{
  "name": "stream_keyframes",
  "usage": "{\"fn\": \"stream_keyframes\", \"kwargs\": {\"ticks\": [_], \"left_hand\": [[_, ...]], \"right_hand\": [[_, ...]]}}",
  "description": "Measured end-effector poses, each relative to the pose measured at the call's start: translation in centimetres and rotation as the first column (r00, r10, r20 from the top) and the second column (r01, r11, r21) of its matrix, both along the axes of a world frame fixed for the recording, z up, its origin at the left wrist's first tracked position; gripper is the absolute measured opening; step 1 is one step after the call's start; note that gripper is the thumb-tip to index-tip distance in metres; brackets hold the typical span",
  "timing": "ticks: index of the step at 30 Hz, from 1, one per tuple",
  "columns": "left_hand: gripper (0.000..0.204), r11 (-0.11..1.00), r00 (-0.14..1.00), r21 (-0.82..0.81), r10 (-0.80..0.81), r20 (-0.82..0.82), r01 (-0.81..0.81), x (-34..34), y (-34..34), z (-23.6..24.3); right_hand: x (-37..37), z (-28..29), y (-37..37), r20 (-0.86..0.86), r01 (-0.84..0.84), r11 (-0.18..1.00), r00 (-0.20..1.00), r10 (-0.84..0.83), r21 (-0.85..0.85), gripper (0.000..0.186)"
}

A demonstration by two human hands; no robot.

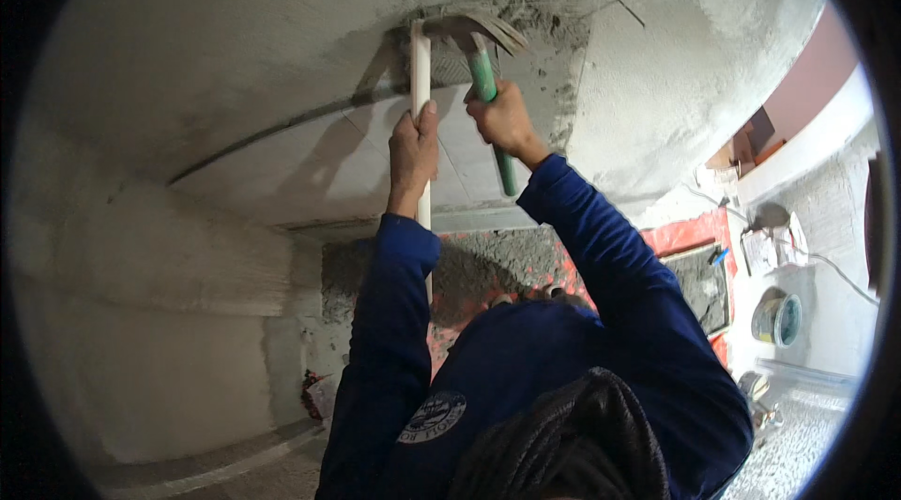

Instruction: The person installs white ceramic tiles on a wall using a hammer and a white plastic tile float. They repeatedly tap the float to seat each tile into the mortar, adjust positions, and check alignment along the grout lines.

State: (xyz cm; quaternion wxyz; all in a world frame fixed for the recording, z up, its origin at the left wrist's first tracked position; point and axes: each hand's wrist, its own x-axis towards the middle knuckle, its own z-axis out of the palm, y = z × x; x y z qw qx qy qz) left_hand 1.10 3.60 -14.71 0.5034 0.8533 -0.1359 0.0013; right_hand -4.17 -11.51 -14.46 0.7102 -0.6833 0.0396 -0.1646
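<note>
My left hand (414, 155) is wrapped around a long pale strip (420, 78), which stands lengthwise in front of the wall; its lower part runs down behind my sleeve. My right hand (508, 122) grips a claw hammer (484, 78) by its green handle. The hammer's dark head lies right at the top end of the strip, its claw pointing right; whether they touch I cannot tell. Behind both hands is a row of light tiles (314, 172) on the wall, with a patch of rough grey mortar (554, 45) around the upper right part.
Grey mortar (488, 261) and red sheeting (671, 235) cover the floor below. To the right are a mortar-filled tray (699, 284), a bucket (777, 317), a white bag (774, 247) and a cable (831, 265). A plastered side wall (141, 350) rises at left.
</note>
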Motion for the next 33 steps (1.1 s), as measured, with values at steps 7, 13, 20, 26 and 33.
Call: {"fn": "stream_keyframes", "kwargs": {"ticks": [7, 13, 20, 26, 33], "left_hand": [[0.049, 0.997, 0.997, -0.053, -0.047, 0.061, 0.051, -0.2, 0.7, 0.4], [0.039, 0.997, 0.993, -0.053, -0.061, -0.1, 0.056, -1.5, 4.9, -1.1], [0.045, 0.957, 0.955, 0.047, -0.283, -0.09, 0.288, 0.4, 8.4, 1.8], [0.062, 0.825, 0.879, 0.483, -0.432, 0.204, 0.293, 5.2, 4.3, 7.0], [0.055, 0.541, 0.817, 0.841, -0.488, 0.309, 0.005, 4.6, 1.3, 12.3]], "right_hand": [[0.4, -0.7, 0.3, 0.272, 0.114, 0.974, 0.948, -0.165, 0.194, 0.004], [-2.9, -3.0, -0.6, -0.124, 0.12, 0.991, 0.986, -0.113, 0.054, 0.005], [-9.4, -3.6, -1.9, 0.001, 0.299, 0.951, 0.954, -0.3, 0.073, 0.044], [-11.2, 1.9, -2.1, 0.259, 0.155, 0.98, 0.948, -0.184, 0.128, 0.053], [-10.0, 3.4, -3.6, 0.528, 0.136, 0.981, 0.828, -0.188, 0.136, 0.059]]}}
